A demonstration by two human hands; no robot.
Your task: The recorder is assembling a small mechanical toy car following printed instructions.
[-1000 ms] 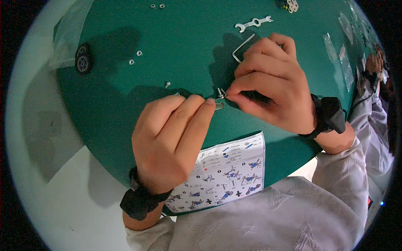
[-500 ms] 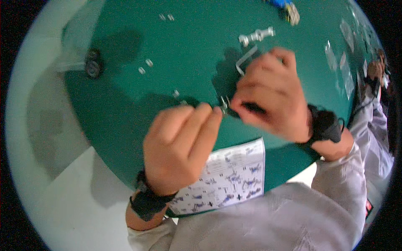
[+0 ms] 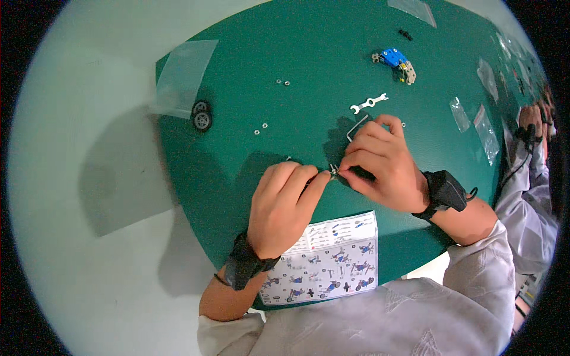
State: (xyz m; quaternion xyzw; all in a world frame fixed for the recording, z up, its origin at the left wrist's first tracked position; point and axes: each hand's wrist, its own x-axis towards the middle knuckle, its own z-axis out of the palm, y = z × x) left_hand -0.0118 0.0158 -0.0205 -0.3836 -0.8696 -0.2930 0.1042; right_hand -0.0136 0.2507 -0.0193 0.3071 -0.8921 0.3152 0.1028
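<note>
Clear plastic bags lie about the surface: a larger one [image 3: 187, 77] over the left edge, another [image 3: 414, 10] by the far edge, and a small bag [image 3: 459, 114] with more clustered toward the right edge; from here I can't tell what those hold. Two black wheels [image 3: 202, 121] sit just beside the larger bag's near corner.

The surface [image 3: 320, 59] is dark green with a curved outline. Near its middle the left hand [image 3: 282, 204] has its fingertips clamped on a small metal part [image 3: 333, 172], and the right hand [image 3: 386, 166] pinches the same piece, thumb and forefinger together. A hex key [image 3: 356, 128] and a flat wrench [image 3: 369, 103] lie beyond, then a blue assembly [image 3: 393, 57] nearer the far edge. A printed sheet [image 3: 320, 261] rests at the near edge. Past the right edge, another person's hand [image 3: 530, 118] shows; pale floor [image 3: 124, 279] spreads off the left.
</note>
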